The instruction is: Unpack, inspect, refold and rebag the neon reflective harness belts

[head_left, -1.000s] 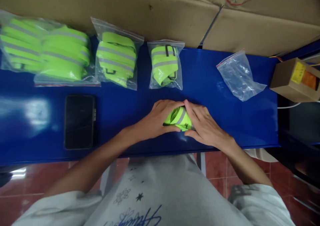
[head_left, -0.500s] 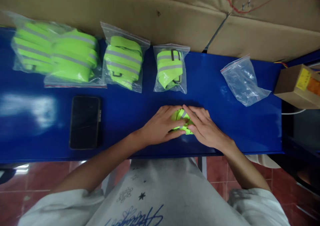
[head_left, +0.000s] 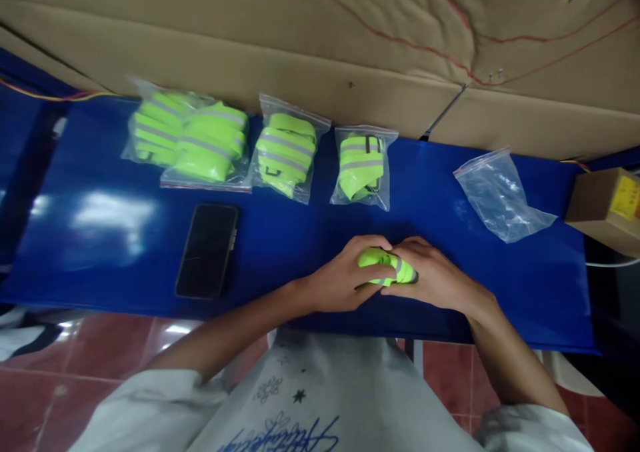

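A folded neon-yellow reflective strap (head_left: 379, 260) with grey stripes is held between both hands near the table's front edge. My left hand (head_left: 347, 273) curls round its left side, thumb across the front face. From the right, my right hand (head_left: 431, 271) wraps round the other end, and its fingers hide part of the bundle. An unfilled clear zip bag (head_left: 505, 195) with a red seal lies beyond my right hand. Further back, a bagged strap with dark buckles (head_left: 361, 165) rests on the blue table (head_left: 300, 235).
More bagged yellow straps lie along the back left, among them one bag (head_left: 287, 152) and two overlapping ones (head_left: 207, 145). A black phone (head_left: 207, 252) is at the left front. A cardboard box (head_left: 603, 205) stands at the right end. Brown covering (head_left: 280, 32) rises behind.
The hands have gone from lying flat over the strap to gripping it from both sides, and the bundle has turned. The view has shifted, showing more of the table's left end.
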### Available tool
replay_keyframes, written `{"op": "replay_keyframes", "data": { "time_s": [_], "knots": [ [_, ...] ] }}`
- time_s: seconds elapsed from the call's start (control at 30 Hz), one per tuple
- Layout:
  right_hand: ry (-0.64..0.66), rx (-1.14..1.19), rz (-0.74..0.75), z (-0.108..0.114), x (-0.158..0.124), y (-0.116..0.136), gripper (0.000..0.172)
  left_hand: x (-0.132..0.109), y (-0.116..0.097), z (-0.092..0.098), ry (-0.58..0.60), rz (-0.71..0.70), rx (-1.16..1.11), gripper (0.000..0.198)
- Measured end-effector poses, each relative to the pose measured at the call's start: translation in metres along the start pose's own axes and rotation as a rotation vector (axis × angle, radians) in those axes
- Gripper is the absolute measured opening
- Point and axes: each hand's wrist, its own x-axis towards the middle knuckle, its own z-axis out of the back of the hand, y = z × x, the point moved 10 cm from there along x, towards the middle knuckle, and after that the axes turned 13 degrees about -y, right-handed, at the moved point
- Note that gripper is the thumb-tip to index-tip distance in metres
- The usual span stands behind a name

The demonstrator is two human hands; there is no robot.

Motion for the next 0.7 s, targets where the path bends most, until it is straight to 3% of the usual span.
{"op": "replay_keyframes", "data": {
  "time_s": [0.1, 0.17, 0.33, 0.53, 0.6, 0.7],
  "knots": [
    [-0.021, 0.08, 0.006, -0.002, 0.002, -0.001, 0.039, 0.003, 0.01, 0.008, -0.111, 0.129, -0.097, 0.035],
    [-0.057, 0.126, -0.01, -0.002, 0.004, -0.005, 0.034, 0.006, 0.015, 0.009, -0.111, 0.207, -0.138, 0.041],
    [-0.144, 0.355, -0.038, -0.002, 0.009, -0.016, 0.041, 0.021, 0.01, -0.004, 0.136, 0.249, -0.134, 0.042],
    [-0.332, 0.522, -0.169, 0.025, 0.004, -0.03, 0.042, 0.064, -0.007, -0.002, 0.281, 0.196, -0.209, 0.041],
    [-0.416, 0.591, -0.252, 0.046, -0.009, -0.039, 0.044, 0.087, -0.006, 0.0, 0.178, 0.223, -0.374, 0.04],
    [-0.726, 0.659, -0.46, 0.095, -0.055, -0.077, 0.048, 0.114, 0.03, -0.004, -0.177, 0.451, -0.51, 0.034]
  ]
}}
